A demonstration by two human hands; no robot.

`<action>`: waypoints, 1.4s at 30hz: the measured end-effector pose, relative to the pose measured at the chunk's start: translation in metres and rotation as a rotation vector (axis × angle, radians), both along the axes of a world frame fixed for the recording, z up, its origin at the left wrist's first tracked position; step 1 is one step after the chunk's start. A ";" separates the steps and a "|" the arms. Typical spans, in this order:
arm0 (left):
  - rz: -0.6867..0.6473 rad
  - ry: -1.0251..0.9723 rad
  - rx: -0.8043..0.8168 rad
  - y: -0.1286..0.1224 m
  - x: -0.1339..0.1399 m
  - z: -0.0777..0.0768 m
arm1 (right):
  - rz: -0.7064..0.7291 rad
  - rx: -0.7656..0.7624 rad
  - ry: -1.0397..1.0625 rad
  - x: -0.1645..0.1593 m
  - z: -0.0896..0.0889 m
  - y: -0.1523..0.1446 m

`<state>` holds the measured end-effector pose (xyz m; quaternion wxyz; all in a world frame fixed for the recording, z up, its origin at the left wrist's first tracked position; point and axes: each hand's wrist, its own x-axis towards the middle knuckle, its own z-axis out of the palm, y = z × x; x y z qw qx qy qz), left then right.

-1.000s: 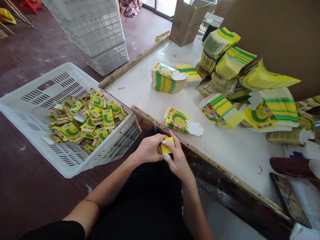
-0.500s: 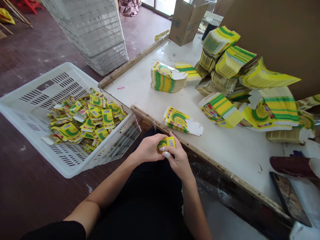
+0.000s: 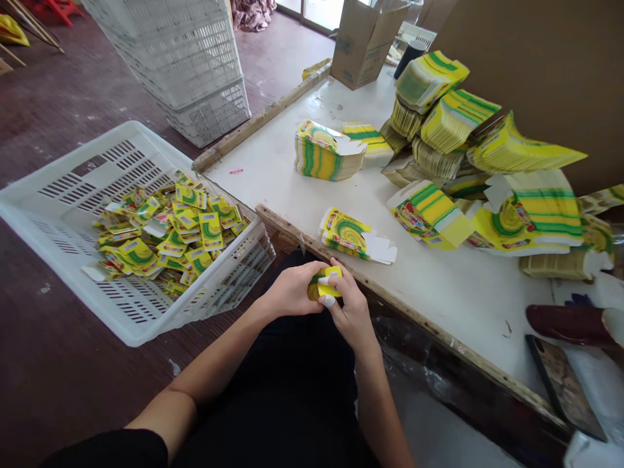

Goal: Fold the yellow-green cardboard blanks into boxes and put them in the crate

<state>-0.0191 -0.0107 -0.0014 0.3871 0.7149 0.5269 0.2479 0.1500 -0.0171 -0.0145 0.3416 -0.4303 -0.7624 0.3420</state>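
Over my lap, by the table's near edge, both hands grip one small yellow-and-green carton [image 3: 333, 289]. My left hand [image 3: 295, 288] is wrapped round its left side. White coverings are on a finger and thumb of my right hand [image 3: 349, 304], which is closed on the carton's right side, fingers across its face. The inner fingers are partly hidden. Just beyond my hands, a small stack of flat cartons [image 3: 344, 233] lies on the table with white flaps pointing right. To my left, a white plastic crate [image 3: 146, 328] holds a heap of similar small cartons [image 3: 168, 237].
A wooden strip edges the white table [image 3: 273, 188]. On it are a thick carton stack [image 3: 319, 159], large piles of flat cartons [image 3: 458, 123], a cardboard box [image 3: 363, 45], and a phone [image 3: 565, 383]. Stacked white crates [image 3: 195, 71] stand on the floor behind the filled crate.
The right index finger has shifted up across the carton's face, covering more of the printed end panel. Both hands stay in nearly the same place; everything else looks unchanged.
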 end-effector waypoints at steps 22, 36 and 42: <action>-0.021 -0.026 0.022 0.002 -0.002 0.000 | 0.009 -0.008 0.024 0.001 0.002 -0.001; 0.042 0.049 0.174 0.000 0.001 -0.003 | -0.211 0.151 0.105 0.003 0.000 0.002; 0.054 0.076 0.212 -0.002 0.000 -0.002 | -0.239 0.186 0.008 0.000 -0.004 -0.004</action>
